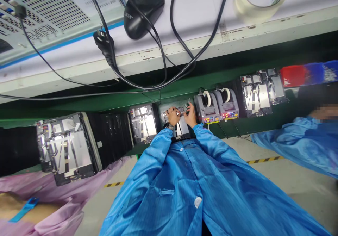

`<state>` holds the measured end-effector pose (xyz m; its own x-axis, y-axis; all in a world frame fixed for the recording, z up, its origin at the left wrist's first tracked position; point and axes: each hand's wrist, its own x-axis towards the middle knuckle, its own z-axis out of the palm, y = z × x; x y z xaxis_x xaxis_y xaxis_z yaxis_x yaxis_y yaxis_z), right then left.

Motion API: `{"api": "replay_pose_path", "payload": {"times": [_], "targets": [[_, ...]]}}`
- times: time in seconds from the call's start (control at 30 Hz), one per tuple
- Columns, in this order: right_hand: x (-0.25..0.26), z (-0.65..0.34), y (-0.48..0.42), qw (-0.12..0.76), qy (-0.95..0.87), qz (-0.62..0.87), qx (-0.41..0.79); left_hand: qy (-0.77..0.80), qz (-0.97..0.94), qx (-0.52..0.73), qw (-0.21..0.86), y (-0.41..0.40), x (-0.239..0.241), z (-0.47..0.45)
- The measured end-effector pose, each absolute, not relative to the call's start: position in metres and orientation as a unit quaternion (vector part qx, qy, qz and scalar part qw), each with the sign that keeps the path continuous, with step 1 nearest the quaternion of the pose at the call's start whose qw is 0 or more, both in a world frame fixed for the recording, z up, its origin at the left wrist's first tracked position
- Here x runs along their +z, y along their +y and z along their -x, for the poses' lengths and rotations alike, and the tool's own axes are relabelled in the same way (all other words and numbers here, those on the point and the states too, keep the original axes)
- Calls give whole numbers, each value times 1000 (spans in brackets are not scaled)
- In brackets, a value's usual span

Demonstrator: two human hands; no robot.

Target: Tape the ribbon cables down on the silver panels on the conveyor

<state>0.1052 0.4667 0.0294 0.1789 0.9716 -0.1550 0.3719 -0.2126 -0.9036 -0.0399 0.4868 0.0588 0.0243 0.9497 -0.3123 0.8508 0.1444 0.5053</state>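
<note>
Carefully, we are working left grip [173,116] and right grip [190,115] close on the taped frame [182,129], though neither's hold is clear.

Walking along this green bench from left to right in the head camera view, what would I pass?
Large metal device panel -> smaller metal device panel -> person's left hand -> right hand -> tape dispenser -> second tape dispenser -> metal device panels -> red bin

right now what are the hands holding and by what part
The left hand seems to pinch a small metal piece by its edge; whether the right hand grips it is too small to tell.
</note>
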Motion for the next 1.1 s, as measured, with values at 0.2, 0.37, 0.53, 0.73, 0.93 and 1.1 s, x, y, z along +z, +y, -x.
{"api": "replay_pose_path", "payload": {"times": [0.2, 0.37, 0.53, 0.73, 0.93, 1.1], "targets": [[35, -122, 476, 312, -547, 629, 455, 699, -639, 88, 309, 489, 56, 41], [38, -122, 491, 204, -600, 604, 483, 699, -636, 90, 315, 494, 47, 45], [42, -117, 503, 137, -647, 596, 455, 702, -634, 86, 312, 495, 43, 46], [45, -114, 515, 93, -655, 585, 470, 702, -631, 81, 319, 495, 49, 46], [47, -116, 521, 75, -669, 559, 485, 699, -632, 85, 324, 496, 50, 49], [52, -113, 525, 45, -682, 557, 471, 696, -631, 90, 330, 497, 50, 49]]}}
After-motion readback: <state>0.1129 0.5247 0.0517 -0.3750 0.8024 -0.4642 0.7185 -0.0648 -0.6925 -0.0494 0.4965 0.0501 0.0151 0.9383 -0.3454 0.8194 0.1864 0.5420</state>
